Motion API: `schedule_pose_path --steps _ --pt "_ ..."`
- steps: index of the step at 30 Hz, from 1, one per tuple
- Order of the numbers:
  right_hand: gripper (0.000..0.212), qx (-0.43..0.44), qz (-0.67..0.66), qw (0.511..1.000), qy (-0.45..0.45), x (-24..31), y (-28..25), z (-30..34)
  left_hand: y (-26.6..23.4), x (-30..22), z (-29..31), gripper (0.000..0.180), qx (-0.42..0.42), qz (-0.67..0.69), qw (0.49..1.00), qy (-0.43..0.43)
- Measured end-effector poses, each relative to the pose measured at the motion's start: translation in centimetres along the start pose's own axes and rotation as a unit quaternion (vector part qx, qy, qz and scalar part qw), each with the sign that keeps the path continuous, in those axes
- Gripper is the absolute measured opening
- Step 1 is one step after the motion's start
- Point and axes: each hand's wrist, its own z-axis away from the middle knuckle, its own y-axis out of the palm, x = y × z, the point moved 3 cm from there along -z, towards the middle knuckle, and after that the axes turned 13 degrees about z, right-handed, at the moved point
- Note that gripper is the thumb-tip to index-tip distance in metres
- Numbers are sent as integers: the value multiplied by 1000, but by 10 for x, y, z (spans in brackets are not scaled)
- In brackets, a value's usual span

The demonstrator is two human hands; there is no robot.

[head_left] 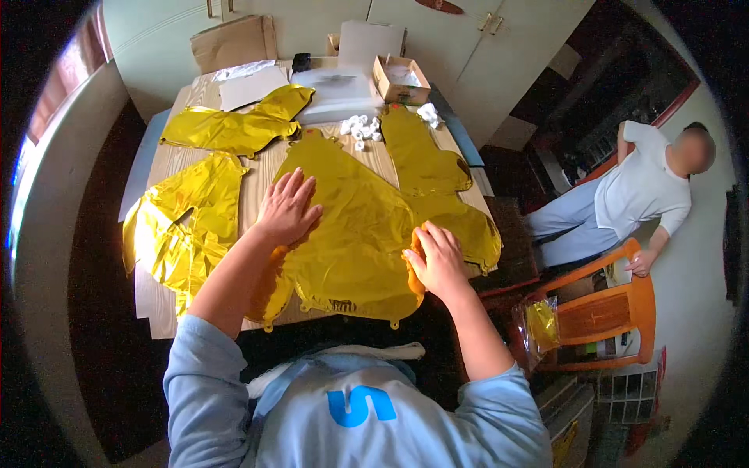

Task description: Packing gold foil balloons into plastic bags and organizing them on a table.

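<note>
Several flat gold foil balloons lie on a wooden table (160, 300). The nearest gold balloon (355, 234) is spread out in front of me. My left hand (287, 207) lies flat on its left part, fingers apart, pressing it down. My right hand (435, 257) is closed on an orange cloth (413, 269) at the balloon's right edge. Other gold balloons lie at the left (183, 222), the far left (234, 125) and the right (433, 175).
Small white pieces (360, 129), a clear plastic bag (335, 92), white sheets (251, 87) and an open cardboard box (402, 80) sit at the table's far end. An orange wooden chair (605, 312) holding a bagged gold item (540, 327) stands right. A person (636, 195) sits beyond it.
</note>
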Motion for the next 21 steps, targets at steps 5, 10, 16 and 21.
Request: schedule_pose_path --steps 5,10,16,21 --pt "47 -11 -3 1000 2 -3 1 0 0 1 0 65 -20 19 1000 8" --pt "46 -38 -10 999 0 -6 -6 -2 -3 -3 3 64 -23 10 1000 15" --pt "42 -73 -44 996 -9 -6 -20 -2 -7 -3 18 62 -30 -2 999 17" --pt "32 -110 -70 991 -12 -7 -33 4 -12 -5 28 65 -16 0 1000 23"
